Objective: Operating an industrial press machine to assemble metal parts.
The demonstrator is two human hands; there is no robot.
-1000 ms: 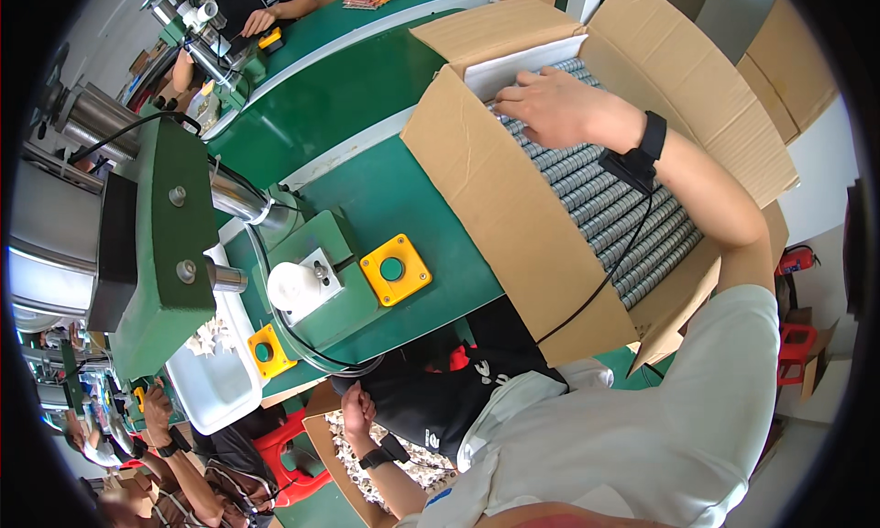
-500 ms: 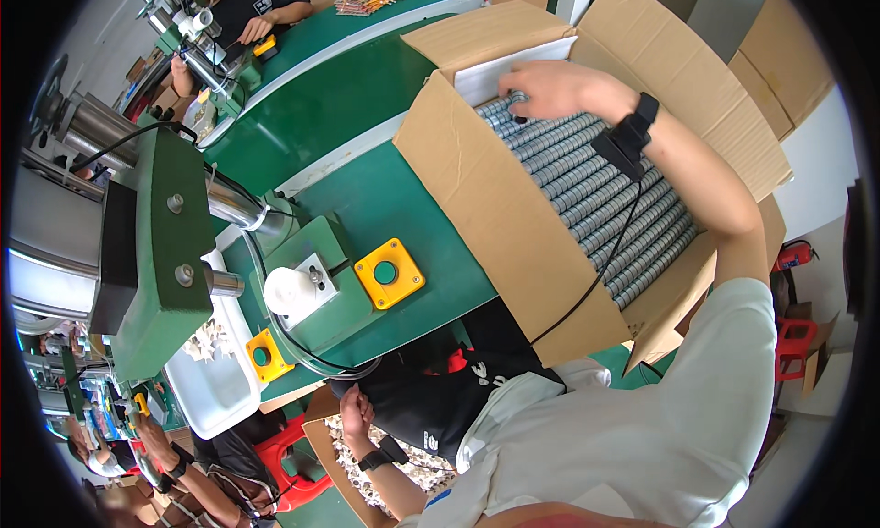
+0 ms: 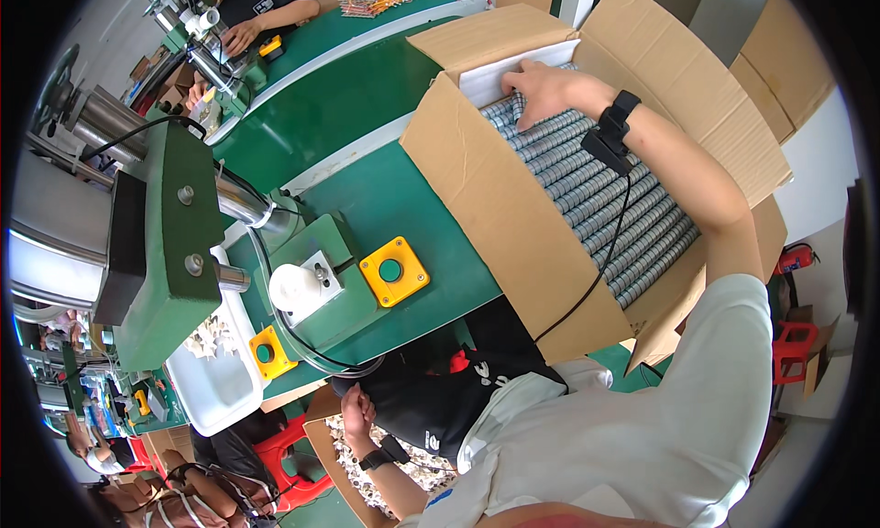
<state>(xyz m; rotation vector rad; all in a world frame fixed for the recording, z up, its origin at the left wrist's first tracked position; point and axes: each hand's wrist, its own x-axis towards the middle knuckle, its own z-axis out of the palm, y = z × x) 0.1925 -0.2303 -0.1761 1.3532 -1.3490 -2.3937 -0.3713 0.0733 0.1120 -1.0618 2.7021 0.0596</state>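
- While our left hand (image 3: 357, 411) is curled into a loose fist with nothing showing in it, by an open carton (image 3: 323, 441) of small pale pieces, we work with the right hand (image 3: 536, 95).
- The black cable (image 3: 601, 274) runs from the wrist strap (image 3: 608, 136) over the box wall; we should keep it slack and clear of the ring edges.
- The rows of grey rings (image 3: 596, 203) lie side by side in the cardboard box (image 3: 513, 221). At their far end, right thumb and fingers are parted; we cannot tell whether they grip a ring.
- We should bear on one row only, from opposite sides, so that its neighbours remain aligned.
- The white liner (image 3: 490, 81), just beside the fingers, limits room there.
- Beyond the box, the green counter (image 3: 431, 230) carries yellow button boxes (image 3: 391, 269) and a press (image 3: 170, 262).
- Farthest, a co-worker's hand (image 3: 240, 38) is at another machine.
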